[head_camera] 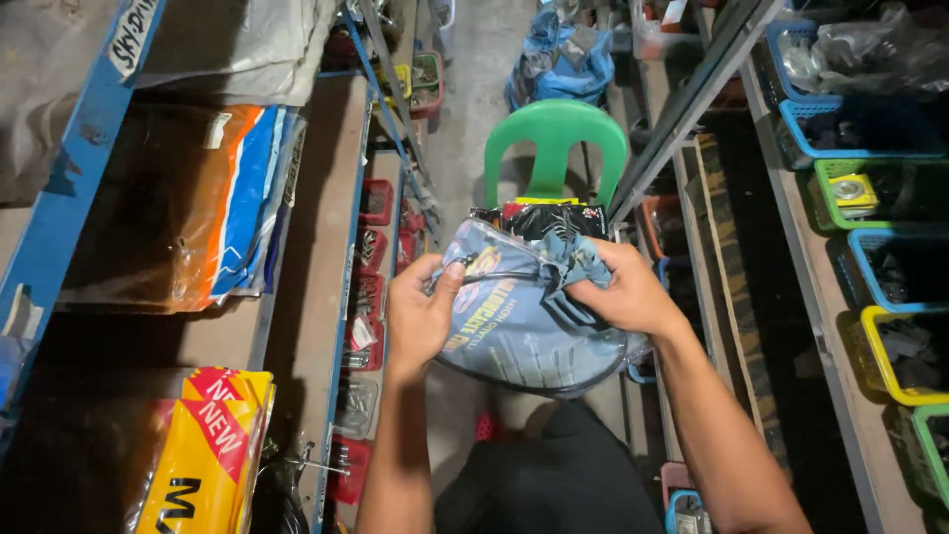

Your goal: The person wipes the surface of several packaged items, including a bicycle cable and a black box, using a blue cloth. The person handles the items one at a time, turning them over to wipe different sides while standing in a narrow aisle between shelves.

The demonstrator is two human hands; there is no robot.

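A narrow storeroom aisle, seen from above. On the left, blue-framed shelves (341, 257) carry flat orange-and-blue plastic packs (213, 213) and a yellow-and-red pack (208, 455). In the middle, held at chest height above the floor, is a grey-blue plastic packet (524, 311) with a dark coiled part inside. The left hand (420, 316) grips its left edge, thumb pressed on the front, fingers closed behind. The right hand (628, 292) pinches the crumpled top right corner, fingers clamped on the plastic. It looks like the packet is being handled or opened at its top — the next move would seem to need a steady left hold while the right works the bunched mouth. The packet's long axis runs roughly upright, tilted slightly, mouth pointing away from the person toward a green plastic chair (556, 148). On the right, coloured baskets (870, 188) line more shelves.
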